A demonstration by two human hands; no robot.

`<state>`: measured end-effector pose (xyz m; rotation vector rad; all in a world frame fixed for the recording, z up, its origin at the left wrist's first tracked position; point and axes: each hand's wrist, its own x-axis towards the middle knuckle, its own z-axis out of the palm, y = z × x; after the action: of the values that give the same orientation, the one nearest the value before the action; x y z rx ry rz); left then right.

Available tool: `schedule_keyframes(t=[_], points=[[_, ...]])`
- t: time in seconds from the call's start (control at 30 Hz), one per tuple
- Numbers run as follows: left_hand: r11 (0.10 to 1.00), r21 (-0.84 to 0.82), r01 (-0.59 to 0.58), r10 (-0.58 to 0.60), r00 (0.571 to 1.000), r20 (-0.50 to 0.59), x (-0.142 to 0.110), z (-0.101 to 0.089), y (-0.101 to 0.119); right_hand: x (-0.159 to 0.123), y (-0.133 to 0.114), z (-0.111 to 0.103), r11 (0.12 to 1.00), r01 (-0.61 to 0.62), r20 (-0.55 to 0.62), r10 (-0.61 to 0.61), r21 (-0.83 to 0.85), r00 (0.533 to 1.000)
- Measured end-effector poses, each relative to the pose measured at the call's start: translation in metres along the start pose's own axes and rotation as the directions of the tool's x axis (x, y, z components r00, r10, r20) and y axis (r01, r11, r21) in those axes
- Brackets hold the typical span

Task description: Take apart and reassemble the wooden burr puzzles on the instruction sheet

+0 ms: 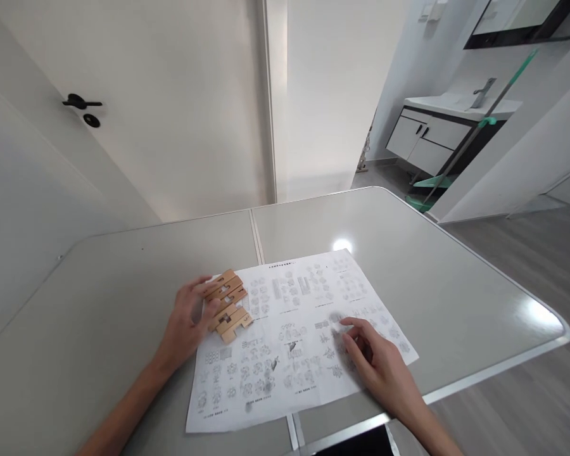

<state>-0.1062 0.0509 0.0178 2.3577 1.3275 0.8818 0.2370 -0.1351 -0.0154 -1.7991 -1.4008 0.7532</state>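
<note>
Several notched wooden puzzle sticks (228, 297) lie side by side in a slanted group on the left part of a printed white sheet (285, 373). My left hand (190, 320) is closed round the left end of the group, its thumb and fingertips against the sticks. Part of those ends is hidden behind the fingers. Over the right part of the sheet is my right hand (377, 364), with its thumb and index finger apart and the other fingers loosely bent. Nothing shows in it. Small grey drawings and lines of text cover the sheet.
The sheet lies on a pale grey table (456, 316) with a metal-edged rim and a seam (255, 235) across it. Behind stands a white door with a black handle (80, 102). At the back right are a washbasin cabinet (427, 136) and a green-handled broom (488, 120).
</note>
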Motion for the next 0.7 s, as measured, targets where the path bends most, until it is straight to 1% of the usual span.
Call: schedule_keyframes(t=[0.1,0.2,0.27,0.33,0.43,0.53,0.6,0.63,0.7], points=[[0.988,-0.058,0.141,-0.145,0.987,-0.069,0.010,-0.005,-0.019,0.001,0.003,0.001,1.000,0.004,-0.009,-0.004,-0.004,1.000],[0.954,-0.112,0.278,-0.289,0.953,-0.092,0.011,-0.006,-0.031,0.000,0.003,0.002,1.000,0.001,-0.018,-0.001,0.003,1.000],[0.940,-0.122,0.318,-0.330,0.939,-0.098,0.010,-0.005,-0.033,-0.001,0.001,0.003,1.000,-0.009,-0.052,0.009,0.014,0.999],[0.942,-0.106,0.317,-0.327,0.941,-0.090,0.009,-0.003,-0.032,-0.001,-0.001,0.004,1.000,-0.020,-0.087,0.022,0.021,0.996],[0.959,-0.074,0.275,-0.281,0.956,-0.081,0.009,-0.001,-0.026,-0.001,-0.001,0.003,1.000,-0.022,-0.076,0.024,0.021,0.997],[0.985,-0.036,0.168,-0.170,0.984,-0.046,0.007,-0.004,-0.022,0.001,0.003,0.002,1.000,-0.012,-0.028,0.012,0.021,1.000],[0.999,-0.026,0.045,-0.044,0.998,0.044,0.006,-0.008,-0.021,0.001,0.006,0.002,1.000,-0.011,-0.019,0.011,0.023,1.000],[0.999,-0.032,-0.020,0.023,0.994,0.104,0.005,-0.011,-0.021,0.001,0.007,0.002,1.000,-0.013,-0.021,0.013,0.024,1.000],[0.991,-0.049,-0.122,0.130,0.967,0.218,0.003,-0.016,-0.022,-0.001,0.009,0.002,0.999,-0.014,-0.024,0.015,0.031,1.000]])
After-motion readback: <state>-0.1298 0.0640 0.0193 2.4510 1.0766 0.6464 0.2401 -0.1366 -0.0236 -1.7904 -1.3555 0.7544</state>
